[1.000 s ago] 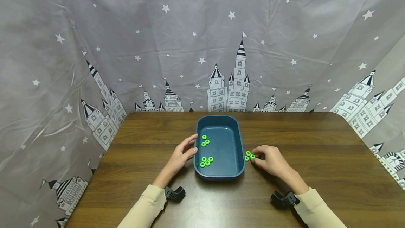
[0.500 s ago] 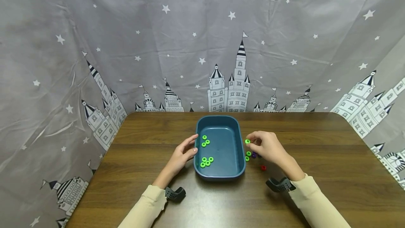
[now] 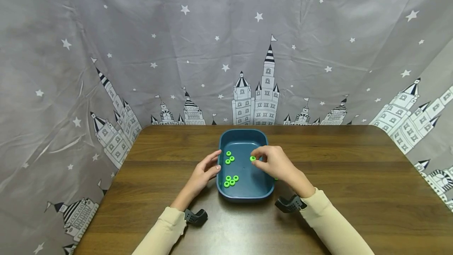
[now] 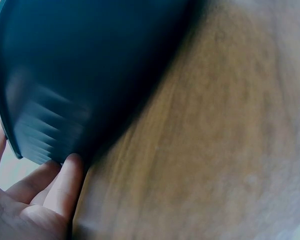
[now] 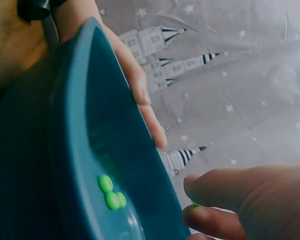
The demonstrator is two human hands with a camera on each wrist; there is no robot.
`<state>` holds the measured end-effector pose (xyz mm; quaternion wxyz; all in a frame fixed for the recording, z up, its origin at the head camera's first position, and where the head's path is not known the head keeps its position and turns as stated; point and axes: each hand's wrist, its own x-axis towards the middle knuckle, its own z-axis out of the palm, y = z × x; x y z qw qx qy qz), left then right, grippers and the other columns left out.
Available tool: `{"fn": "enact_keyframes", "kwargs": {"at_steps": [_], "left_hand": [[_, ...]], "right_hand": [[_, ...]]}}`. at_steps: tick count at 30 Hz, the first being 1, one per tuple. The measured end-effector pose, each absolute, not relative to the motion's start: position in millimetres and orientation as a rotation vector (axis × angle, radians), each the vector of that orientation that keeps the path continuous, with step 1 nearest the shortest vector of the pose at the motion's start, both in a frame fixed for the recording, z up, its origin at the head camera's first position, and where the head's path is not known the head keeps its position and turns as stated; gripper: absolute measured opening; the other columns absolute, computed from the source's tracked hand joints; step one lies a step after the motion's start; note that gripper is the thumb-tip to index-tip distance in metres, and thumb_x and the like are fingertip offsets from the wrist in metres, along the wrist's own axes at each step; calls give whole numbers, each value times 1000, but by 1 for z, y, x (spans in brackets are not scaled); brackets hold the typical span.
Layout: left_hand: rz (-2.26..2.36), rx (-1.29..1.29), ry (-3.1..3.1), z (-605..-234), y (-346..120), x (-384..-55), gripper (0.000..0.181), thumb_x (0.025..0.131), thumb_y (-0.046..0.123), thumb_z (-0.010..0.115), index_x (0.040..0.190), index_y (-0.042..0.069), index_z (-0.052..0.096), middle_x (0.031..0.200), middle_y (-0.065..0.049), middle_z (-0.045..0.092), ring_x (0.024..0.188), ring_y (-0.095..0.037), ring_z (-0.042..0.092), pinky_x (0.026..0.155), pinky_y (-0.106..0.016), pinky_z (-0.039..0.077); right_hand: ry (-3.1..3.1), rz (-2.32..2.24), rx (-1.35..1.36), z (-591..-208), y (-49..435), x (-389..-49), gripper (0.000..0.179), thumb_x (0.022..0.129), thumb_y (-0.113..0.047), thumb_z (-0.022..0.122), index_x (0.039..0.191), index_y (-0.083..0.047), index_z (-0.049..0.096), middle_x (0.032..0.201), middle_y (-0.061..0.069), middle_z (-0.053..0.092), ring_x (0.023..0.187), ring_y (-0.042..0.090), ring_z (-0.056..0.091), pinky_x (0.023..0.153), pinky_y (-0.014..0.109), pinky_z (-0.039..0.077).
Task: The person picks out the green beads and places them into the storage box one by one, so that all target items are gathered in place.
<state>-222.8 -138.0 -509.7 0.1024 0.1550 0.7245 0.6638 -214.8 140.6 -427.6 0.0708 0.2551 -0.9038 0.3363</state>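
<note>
My right hand (image 3: 277,162) pinches a green ring-shaped bead (image 3: 253,158) between thumb and fingers, above the inside of a blue plastic bin (image 3: 244,198). In the right wrist view only a sliver of that bead shows between the fingertips. My left hand (image 3: 199,174) rests its fingers against the bin's left side; the left wrist view has fingertips (image 4: 70,167) touching the outer wall. On the bin floor, toward its left side, lie three green beads (image 3: 231,158) in a far group and several more green beads (image 3: 232,182) in a near group.
Another green bead (image 3: 276,178) peeks out beside the bin's right wall, partly covered by my right arm. The bin stands on a brown wooden table (image 3: 166,148). A grey curtain (image 3: 198,30) printed with castles and stars hangs behind.
My right hand has lifted a green bead from the small pile right of the bin and carried it left over the bin. Red and purple beads seen there are now covered. The left hand stays still.
</note>
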Motion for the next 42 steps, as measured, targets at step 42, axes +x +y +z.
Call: {"fn": "enact_keyframes", "kwargs": {"at_steps": [42], "left_hand": [[1964, 453, 2135, -508, -137, -223, 56, 103, 10, 54, 156, 4, 37, 151, -32, 46, 134, -46, 52, 98, -35, 57]], "right_hand": [[-3032, 810, 739, -457, 88, -222, 11, 84, -11, 80, 94, -9, 78, 77, 0, 70, 69, 10, 56, 62, 29, 47]]}}
